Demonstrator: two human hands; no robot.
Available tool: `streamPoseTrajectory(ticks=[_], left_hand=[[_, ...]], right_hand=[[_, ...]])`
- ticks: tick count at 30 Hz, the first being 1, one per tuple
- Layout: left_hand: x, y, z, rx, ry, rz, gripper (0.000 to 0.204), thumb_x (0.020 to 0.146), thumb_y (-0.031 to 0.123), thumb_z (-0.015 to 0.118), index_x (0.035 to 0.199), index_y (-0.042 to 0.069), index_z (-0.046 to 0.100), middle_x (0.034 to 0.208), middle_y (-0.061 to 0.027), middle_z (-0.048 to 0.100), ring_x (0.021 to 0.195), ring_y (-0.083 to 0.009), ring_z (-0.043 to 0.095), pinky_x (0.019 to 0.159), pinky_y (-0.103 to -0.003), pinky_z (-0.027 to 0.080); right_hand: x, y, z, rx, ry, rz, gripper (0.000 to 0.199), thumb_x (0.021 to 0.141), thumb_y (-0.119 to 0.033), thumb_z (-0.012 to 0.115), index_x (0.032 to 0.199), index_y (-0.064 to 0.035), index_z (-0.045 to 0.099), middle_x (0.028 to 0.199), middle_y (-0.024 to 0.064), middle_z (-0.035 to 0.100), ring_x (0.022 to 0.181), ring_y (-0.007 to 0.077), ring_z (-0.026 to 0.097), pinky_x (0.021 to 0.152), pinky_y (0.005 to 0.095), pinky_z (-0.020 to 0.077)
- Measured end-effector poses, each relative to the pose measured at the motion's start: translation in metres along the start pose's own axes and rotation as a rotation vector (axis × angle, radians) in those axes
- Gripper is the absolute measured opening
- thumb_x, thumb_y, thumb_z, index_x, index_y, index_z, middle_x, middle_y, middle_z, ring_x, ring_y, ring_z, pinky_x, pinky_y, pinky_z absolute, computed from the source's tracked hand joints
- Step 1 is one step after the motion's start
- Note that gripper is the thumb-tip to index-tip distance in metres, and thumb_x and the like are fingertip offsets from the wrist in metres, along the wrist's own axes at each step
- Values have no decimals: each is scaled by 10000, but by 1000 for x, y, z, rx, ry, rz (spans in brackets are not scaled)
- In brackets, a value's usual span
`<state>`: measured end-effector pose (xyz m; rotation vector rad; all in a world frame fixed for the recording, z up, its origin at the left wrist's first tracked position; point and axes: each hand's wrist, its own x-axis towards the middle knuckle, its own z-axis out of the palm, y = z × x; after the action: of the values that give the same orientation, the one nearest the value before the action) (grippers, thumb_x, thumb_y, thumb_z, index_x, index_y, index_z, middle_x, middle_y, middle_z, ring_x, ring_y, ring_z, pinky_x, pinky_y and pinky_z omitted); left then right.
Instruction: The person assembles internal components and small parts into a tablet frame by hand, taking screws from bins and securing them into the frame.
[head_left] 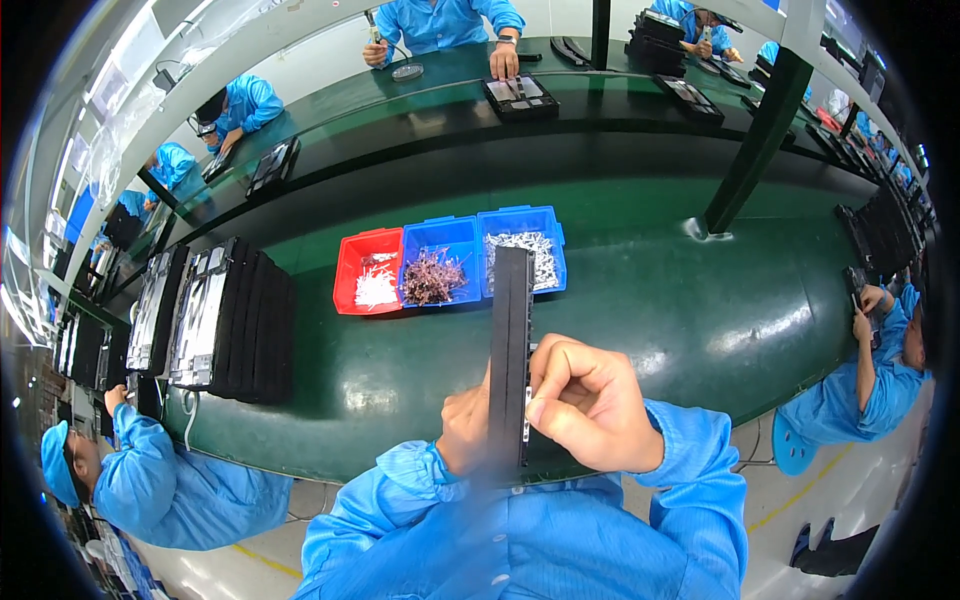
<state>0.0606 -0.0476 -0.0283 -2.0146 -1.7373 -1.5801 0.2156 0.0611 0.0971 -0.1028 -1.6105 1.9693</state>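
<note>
Upright and edge-on before my chest stands a flat black housing (509,370), its long side running away from me. My left hand (463,428) is closed round its left side, the fingers partly hidden behind it. On the right edge, my right hand (585,405) pinches with thumb and forefinger; whatever lies between the fingertips is too small to make out. A small white strip shows on that edge beside the thumb. Beyond the housing are a red bin (348,272) of white pieces, a blue bin (441,232) of brownish bits and another blue bin (551,222) of small white parts.
Stacked black housings (262,330) stand upright on the green table (400,365) at left. A dark green post (757,145) rises at right. Co-workers in blue sit left and right, and others across a second bench (350,112). More housings (880,240) stand at far right.
</note>
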Motion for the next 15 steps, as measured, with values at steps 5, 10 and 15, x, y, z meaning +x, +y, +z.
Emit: streamPoseTrajectory(ticks=[5, 10, 15], left_hand=[[7, 1, -1, 71, 23, 66, 737, 807, 43, 745, 1458, -142, 455, 721, -105, 677, 562, -207, 689, 501, -321, 532], [11, 3, -1, 88, 34, 92, 726, 836, 55, 728, 1470, -149, 439, 663, -91, 647, 521, -187, 662, 469, -316, 507], [13, 6, 2, 139, 74, 98, 698, 853, 49, 717, 1460, -161, 445, 646, -85, 643, 516, -178, 662, 469, -312, 507]], right_hand=[[1, 0, -1, -11, -7, 1, 114, 896, 33, 654, 816, 2, 578, 930, 83, 558, 820, 110, 535, 744, 263, 451], [-1, 2, -5, 57, 3, 58, 68, 916, 14, 669, 874, 8, 616, 932, 73, 641, 880, 113, 609, 803, 290, 494], [-3, 3, -6, 142, 54, 101, 62, 946, 10, 667, 942, 30, 608, 914, 73, 689, 860, 97, 655, 757, 277, 543]])
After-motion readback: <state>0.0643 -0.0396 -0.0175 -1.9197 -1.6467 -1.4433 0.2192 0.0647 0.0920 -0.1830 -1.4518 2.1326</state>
